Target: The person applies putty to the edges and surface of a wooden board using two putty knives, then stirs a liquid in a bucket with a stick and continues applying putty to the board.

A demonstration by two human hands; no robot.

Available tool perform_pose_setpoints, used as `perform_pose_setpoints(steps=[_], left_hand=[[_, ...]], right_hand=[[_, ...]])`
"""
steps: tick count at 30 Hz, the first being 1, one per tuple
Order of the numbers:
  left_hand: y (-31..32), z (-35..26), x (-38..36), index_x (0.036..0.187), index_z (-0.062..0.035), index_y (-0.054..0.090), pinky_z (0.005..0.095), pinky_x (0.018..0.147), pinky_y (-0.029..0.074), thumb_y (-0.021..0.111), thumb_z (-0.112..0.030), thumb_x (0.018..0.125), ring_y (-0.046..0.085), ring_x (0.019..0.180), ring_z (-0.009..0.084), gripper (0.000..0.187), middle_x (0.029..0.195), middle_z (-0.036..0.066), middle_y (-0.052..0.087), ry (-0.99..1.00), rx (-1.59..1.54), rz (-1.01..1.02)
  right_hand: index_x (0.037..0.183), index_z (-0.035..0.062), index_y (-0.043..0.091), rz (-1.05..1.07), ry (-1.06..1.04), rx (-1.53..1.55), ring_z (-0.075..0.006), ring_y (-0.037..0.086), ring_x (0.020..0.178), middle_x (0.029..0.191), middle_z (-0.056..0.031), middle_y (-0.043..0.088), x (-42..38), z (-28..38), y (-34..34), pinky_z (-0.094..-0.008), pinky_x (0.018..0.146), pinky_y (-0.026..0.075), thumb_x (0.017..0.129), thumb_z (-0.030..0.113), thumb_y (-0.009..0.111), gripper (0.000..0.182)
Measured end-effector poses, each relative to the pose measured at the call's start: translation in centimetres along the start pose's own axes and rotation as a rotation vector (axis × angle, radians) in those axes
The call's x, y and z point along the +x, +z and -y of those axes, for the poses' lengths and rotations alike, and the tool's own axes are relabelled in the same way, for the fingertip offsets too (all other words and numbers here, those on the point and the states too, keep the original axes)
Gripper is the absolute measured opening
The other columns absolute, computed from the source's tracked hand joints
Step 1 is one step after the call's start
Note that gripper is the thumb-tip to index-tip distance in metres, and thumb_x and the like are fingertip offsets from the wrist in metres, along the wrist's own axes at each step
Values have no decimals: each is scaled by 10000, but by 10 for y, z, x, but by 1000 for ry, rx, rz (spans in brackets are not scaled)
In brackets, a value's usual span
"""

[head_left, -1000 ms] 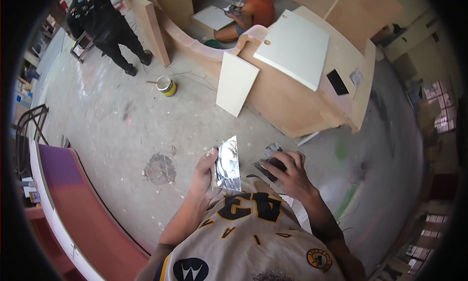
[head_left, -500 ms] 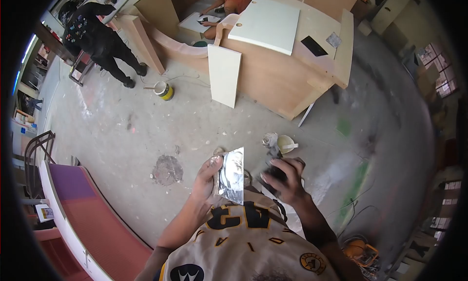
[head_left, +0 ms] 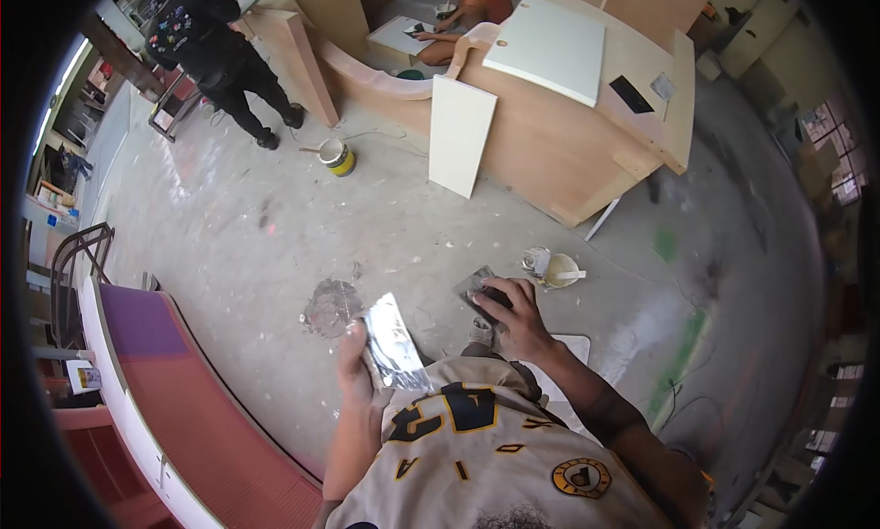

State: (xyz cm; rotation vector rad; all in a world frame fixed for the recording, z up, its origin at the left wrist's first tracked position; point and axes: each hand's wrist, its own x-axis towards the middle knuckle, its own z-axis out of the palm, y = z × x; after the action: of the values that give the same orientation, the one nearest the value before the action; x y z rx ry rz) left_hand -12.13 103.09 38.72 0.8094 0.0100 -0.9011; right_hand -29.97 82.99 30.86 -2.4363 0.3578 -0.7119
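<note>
A shiny metal plate is held upright and slightly tilted in my left hand, its fingers wrapped round the left edge. My right hand grips a dark flat scraper by its near side, to the right of the plate and apart from it. Beyond my right hand, on the floor, stands an open tub of pale paste with a light tool across it. A crumpled can touches the tub's left side. Below my right forearm a white board is partly hidden.
A large wooden counter bears a white panel; another white panel leans on it. A yellow-banded bucket stands near a person in black. Another person sits behind the counter. A red and purple panel lies left.
The metal plate and my left hand have shifted left, and the plate tilts more. My right hand has moved left and up, with the scraper now clearly visible. The camera view has turned.
</note>
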Motion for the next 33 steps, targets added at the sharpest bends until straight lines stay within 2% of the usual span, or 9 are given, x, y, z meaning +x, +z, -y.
perform_pose_setpoints(steps=[1, 5, 10, 12, 18, 20, 25, 26, 33], left_hand=[[-4, -9, -2, 1236, 2, 576, 370, 728, 608, 590, -387, 991, 717, 845, 237, 460, 1007, 134, 700, 31, -45, -35], [-44, -42, -5, 1280, -33, 580, 371, 888, 565, 514, -375, 1046, 685, 1028, 207, 419, 1171, 93, 685, 154, -227, -98], [-100, -84, -6, 1399, -48, 499, 402, 1021, 505, 488, -388, 1057, 614, 1210, 226, 482, 1354, 88, 610, 268, -240, -120], [-125, -98, -4, 1452, -64, 449, 449, 1163, 355, 457, -385, 1064, 505, 1341, 234, 503, 1437, 83, 547, 293, -202, 39], [-138, -138, 31, 1363, -51, 567, 432, 1055, 452, 551, -198, 1040, 585, 1215, 232, 355, 1285, 148, 624, 456, -12, -10], [-148, -149, 43, 1390, -53, 559, 461, 1067, 443, 525, -229, 1050, 578, 1244, 288, 385, 1319, 195, 605, 642, 484, -15], [-115, -169, 86, 1323, -39, 608, 550, 1048, 440, 475, -302, 1059, 569, 1233, 473, 396, 1321, 242, 596, 1023, 960, 378], [-108, -170, 100, 1304, -36, 618, 551, 1045, 442, 491, -294, 1050, 573, 1225, 477, 384, 1317, 242, 598, 1023, 1027, 464], [-40, -177, 183, 1220, -37, 670, 541, 1026, 475, 599, -172, 944, 594, 1206, 461, 316, 1242, 219, 639, 982, 1410, 734]], right_hand=[[1345, 94, 616, -89, -24, 98, -334, 528, 1115, 1293, -131, 560, 11, 6, 11, -406, 966, 440, 787, -60, 591, 580], [1245, -35, 616, -143, 456, 612, -163, 635, 977, 1101, -99, 676, 49, 42, 61, -300, 862, 497, 991, 13, 528, 274], [1123, -15, 665, -177, 845, 1228, -170, 668, 958, 1051, -74, 702, 110, 98, 88, -319, 864, 528, 923, 58, 636, 214], [1085, 10, 677, -87, 964, 1399, -198, 688, 952, 1039, -81, 708, 125, 109, 94, -349, 853, 549, 886, 67, 657, 207], [1072, 54, 671, -18, 1098, 1681, -210, 689, 922, 997, -54, 699, 166, 165, 93, -360, 863, 558, 802, 66, 668, 270], [1101, 67, 650, 44, 1030, 1712, -194, 667, 945, 1019, -51, 673, 168, 173, 95, -348, 873, 546, 808, 73, 661, 293], [1115, 88, 636, 85, 1193, 1824, -190, 644, 903, 999, -61, 671, 181, 186, 117, -395, 759, 512, 843, 114, 649, 274], [1086, 76, 642, 61, 1176, 1876, -209, 657, 851, 967, -76, 687, 188, 183, 118, -420, 671, 504, 857, 138, 646, 237], [1299, 88, 598, -147, 955, 1870, -177, 677, 855, 1038, -50, 694, 217, 92, 131, -383, 665, 529, 893, 129, 577, 409]])
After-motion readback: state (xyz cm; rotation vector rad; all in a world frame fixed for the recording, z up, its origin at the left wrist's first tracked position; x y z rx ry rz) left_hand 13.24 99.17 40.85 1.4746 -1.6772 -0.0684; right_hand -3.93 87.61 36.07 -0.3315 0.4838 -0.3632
